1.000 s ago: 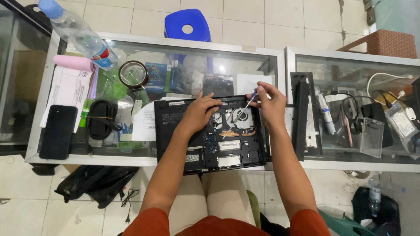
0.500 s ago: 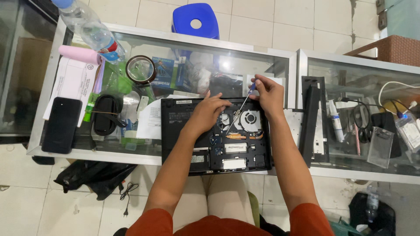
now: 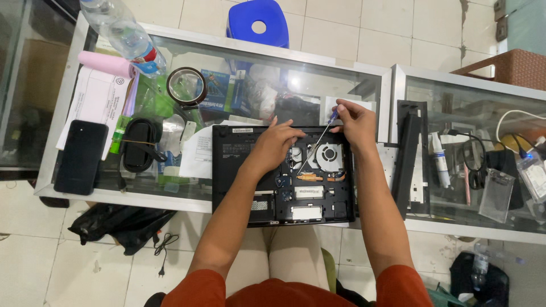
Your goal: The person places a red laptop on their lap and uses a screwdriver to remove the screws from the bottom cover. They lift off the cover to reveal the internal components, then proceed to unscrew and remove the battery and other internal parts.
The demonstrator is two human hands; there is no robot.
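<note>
Laptop (image 3: pixel 282 173) lying belly-up with its bottom cover off, dead centre on the glass counter (image 3: pixel 364 85); left hand (image 3: pixel 274 145) rests on it with fingers loosely curled, gripping nothing. At 2 o'clock, right hand (image 3: pixel 356 122) pinches a thin screwdriver (image 3: pixel 316 144), tip down beside the fan (image 3: pixel 330 156). Looks stiff but fragile inside, so I'd grab the outer edges only.

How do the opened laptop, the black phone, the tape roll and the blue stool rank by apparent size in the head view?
Largest to smallest:
1. opened laptop
2. black phone
3. blue stool, though farther away and partly cut off, so unsure against the phone
4. tape roll
</note>
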